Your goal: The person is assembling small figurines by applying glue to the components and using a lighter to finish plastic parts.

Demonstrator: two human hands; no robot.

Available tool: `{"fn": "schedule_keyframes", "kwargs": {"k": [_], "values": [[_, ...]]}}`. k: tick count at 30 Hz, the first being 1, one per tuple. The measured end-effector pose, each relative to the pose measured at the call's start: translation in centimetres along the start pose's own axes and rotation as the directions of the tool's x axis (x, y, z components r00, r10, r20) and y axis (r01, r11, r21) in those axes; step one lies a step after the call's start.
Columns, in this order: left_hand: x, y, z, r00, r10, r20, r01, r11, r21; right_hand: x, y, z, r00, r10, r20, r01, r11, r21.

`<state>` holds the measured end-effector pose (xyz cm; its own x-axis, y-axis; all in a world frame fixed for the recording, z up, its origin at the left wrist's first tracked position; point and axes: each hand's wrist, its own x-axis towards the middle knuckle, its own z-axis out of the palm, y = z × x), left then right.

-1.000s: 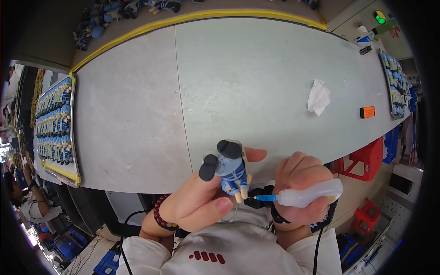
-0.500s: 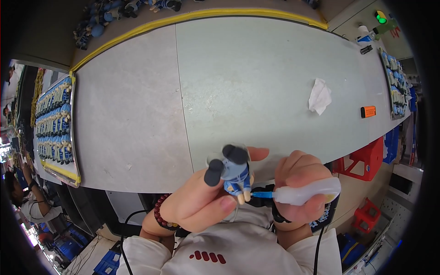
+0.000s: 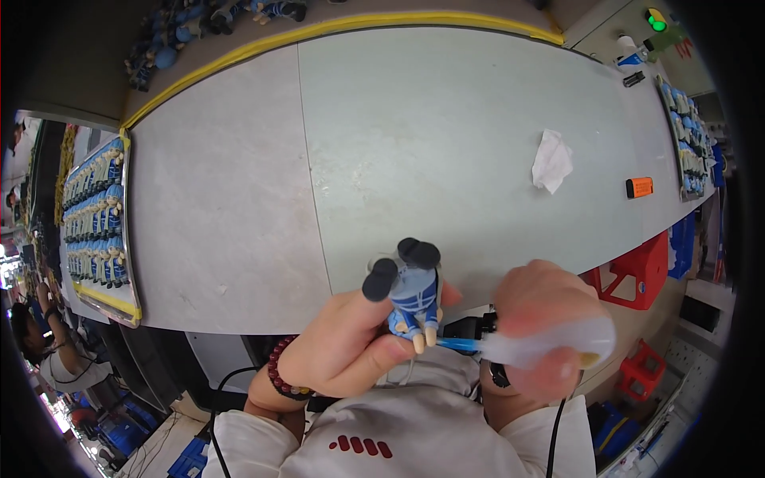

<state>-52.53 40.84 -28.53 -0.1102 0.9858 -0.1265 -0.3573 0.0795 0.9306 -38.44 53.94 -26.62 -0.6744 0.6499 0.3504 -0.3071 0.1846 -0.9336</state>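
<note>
My left hand point(image 3: 343, 342) is closed round a small figurine point(image 3: 416, 291) in blue clothes with black shoes. The figurine is upside down, its shoes up and its small hands low by my thumb. In my right hand point(image 3: 550, 319) lies a translucent white squeeze bottle point(image 3: 574, 344) with a thin blue nozzle point(image 3: 460, 344). The nozzle points left at the figurine's lower part; whether its tip touches cannot be made out. The right hand and bottle are smeared by motion.
Trays of similar figurines stand at the left point(image 3: 96, 215) and far right point(image 3: 684, 139). On the table lie a crumpled white tissue point(image 3: 551, 162) and an orange-and-black block point(image 3: 640, 188). More figurines point(image 3: 187, 32) sit on the back shelf. A red stool point(image 3: 637, 275) stands right; another person point(image 3: 68, 350) is far left.
My right hand and the bottle have shifted right, away from the figurine, and now look blurred. The figurine has turned and tilted a little in my left hand.
</note>
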Motion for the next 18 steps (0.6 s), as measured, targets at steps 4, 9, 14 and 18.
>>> {"fn": "schedule_keyframes", "kwargs": {"k": [4, 9, 14, 18], "values": [[0.1, 0.2, 0.1, 0.995, 0.091, -0.033, -0.092, 0.996, -0.019, -0.8, -0.3, -1.0, 0.950, -0.121, -0.287, 0.194, 0.950, 0.244], [0.0, 0.0, 0.1, 0.987, 0.151, -0.055, -0.158, 0.971, -0.177, -0.7, 0.0, -4.5, 0.846, -0.225, -0.483, 0.300, 0.951, 0.082], [-0.1, -0.3, 0.0, 0.979, 0.194, -0.066, -0.205, 0.937, -0.283, 0.9, 0.5, -7.4, 0.728, -0.194, -0.657, -0.049, 0.942, -0.332], [-0.2, -0.5, -0.3, 0.970, 0.235, -0.067, -0.245, 0.928, -0.282, 0.8, 0.6, -10.1, 0.825, 0.033, -0.565, -0.339, 0.828, -0.447]]}}
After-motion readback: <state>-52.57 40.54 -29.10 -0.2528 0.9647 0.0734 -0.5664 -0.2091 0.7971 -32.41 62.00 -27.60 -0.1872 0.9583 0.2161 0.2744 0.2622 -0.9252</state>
